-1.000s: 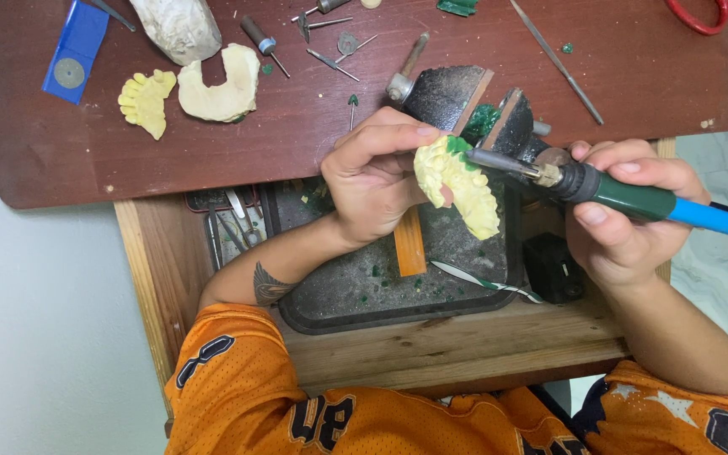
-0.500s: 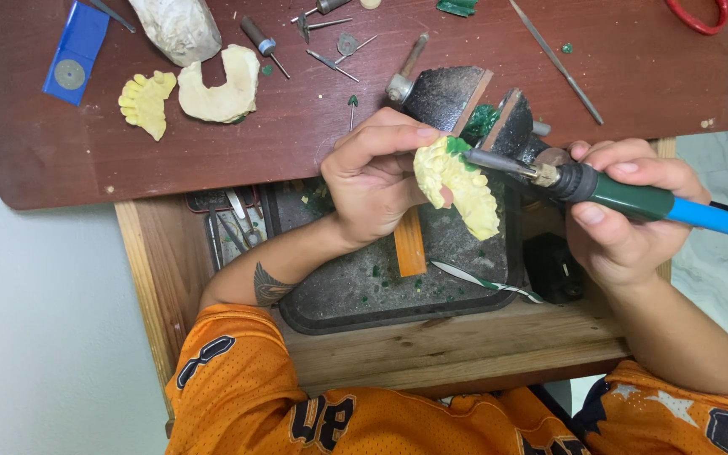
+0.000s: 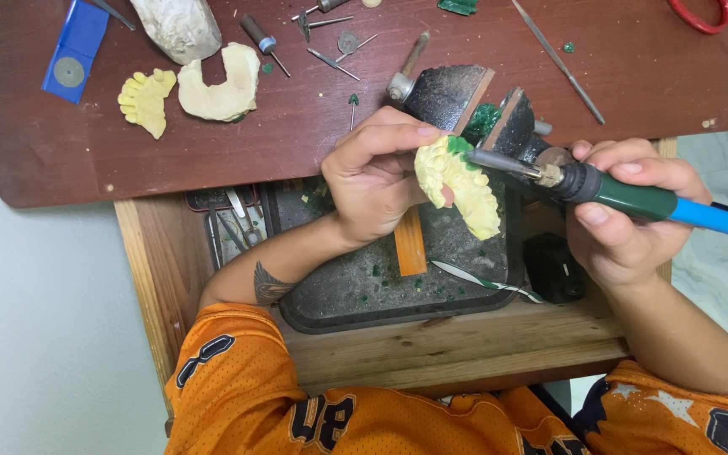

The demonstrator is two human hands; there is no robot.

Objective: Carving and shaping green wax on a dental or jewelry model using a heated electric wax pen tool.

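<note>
Fingers of the left hand (image 3: 377, 181) pinch the yellow dental cast (image 3: 465, 190) steady over the tray (image 3: 364, 295), while the right hand (image 3: 621, 219) grips the heated tool (image 3: 634, 195), tip on green wax (image 3: 459, 145).

Dark wooden table (image 3: 313, 143) — bearing plaster casts (image 3: 221, 84) (two) and burs (image 3: 330, 61).

Left hand (image 3: 377, 181) fingers curled, pinching; right hand (image 3: 625, 223) closed in pen-like grip, forearms converging

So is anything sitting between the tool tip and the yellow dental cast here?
Nothing visible: the metal tip of the green-handled tool in the right hand meets the green wax on the yellow dental cast held by the left hand.
</note>
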